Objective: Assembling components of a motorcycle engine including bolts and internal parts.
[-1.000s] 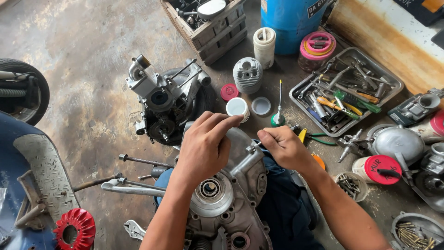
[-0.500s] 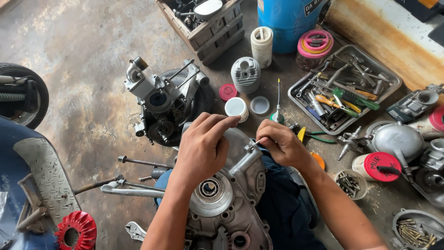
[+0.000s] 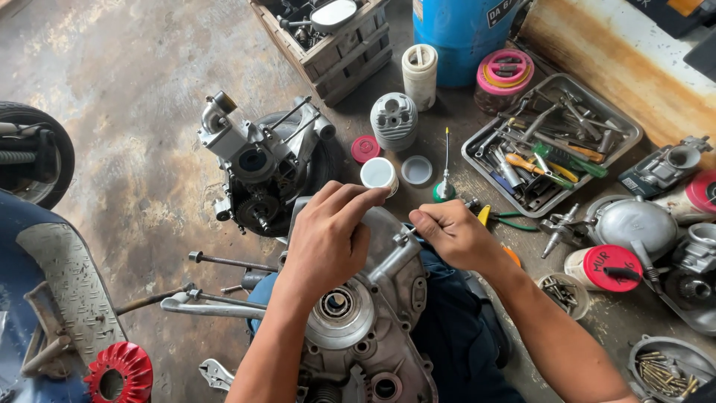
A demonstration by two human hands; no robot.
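Both hands are working on the engine case (image 3: pixel 373 328) lying on the person's lap, bottom centre of the head view. The case's long axis is running roughly from 11 o'clock down to 5 o'clock, with the round bearing hub (image 3: pixel 335 306) facing up.

Left hand (image 3: pixel 328 239) is resting on the case's upper end, fingers curled down together over the edge at about 12 o'clock from the hub. Whether it is pinching a small part or only bracing the case, I cannot tell; the fingertips are hiding the contact.

Right hand (image 3: pixel 455 235) is sitting just beside the left, at about 3 o'clock from it, fist closed around a thin tool (image 3: pixel 406 233) whose tip is pointing toward 9 o'clock, straight at the left fingertips. Only a short bit of shaft is showing, so the tool type is unclear.

Key relation: the work point is lying between the two hands at the case's top edge. The tool tip is nearly touching the left fingers, the tool axis roughly horizontal and crossing the case's axis. The left hand is the nearer one to the spot, sitting right over it.

Around them:
- White cup (image 3: pixel 379 173) at 12 o'clock, just past the left fingertips.
- Second engine block (image 3: pixel 257 168) at 10 o'clock, on the floor.
- Tool tray (image 3: pixel 626 130) at 2 o'clock, well apart.
- Yellow-handled pliers (image 3: pixel 496 218) at 2 o'clock, just beside the right hand.
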